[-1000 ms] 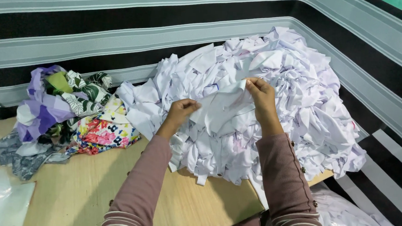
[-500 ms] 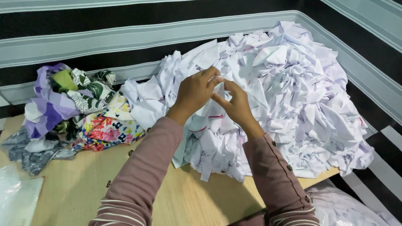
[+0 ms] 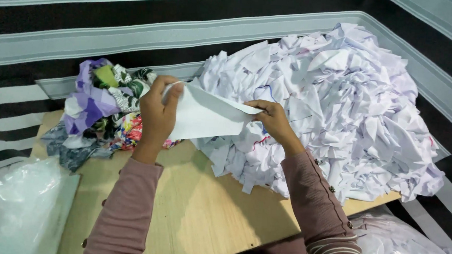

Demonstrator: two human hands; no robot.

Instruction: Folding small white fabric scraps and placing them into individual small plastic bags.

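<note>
Holding a white fabric piece [image 3: 206, 115] stretched between both hands: left hand [image 3: 158, 112] grip pinching one edge, right hand [image 3: 273, 119] grip pinching the other, above wooden tabletop [image 3: 194, 214], white scrap heap [image 3: 342, 108] behind.

Two packages show, both soft plastic bags; no labels, signs or screens are visible. A clear plastic bag [image 3: 19, 208] lies at the lower left, resting over the left end of the desk [image 3: 189, 213]; it is crinkled, glossy and see-through with a whitish-grey sheen, and its contents cannot be made out. A second translucent bag [image 3: 412, 248] sits at the lower right, below the desk's edge, bulging and filled with white scraps that show through its skin.
</note>
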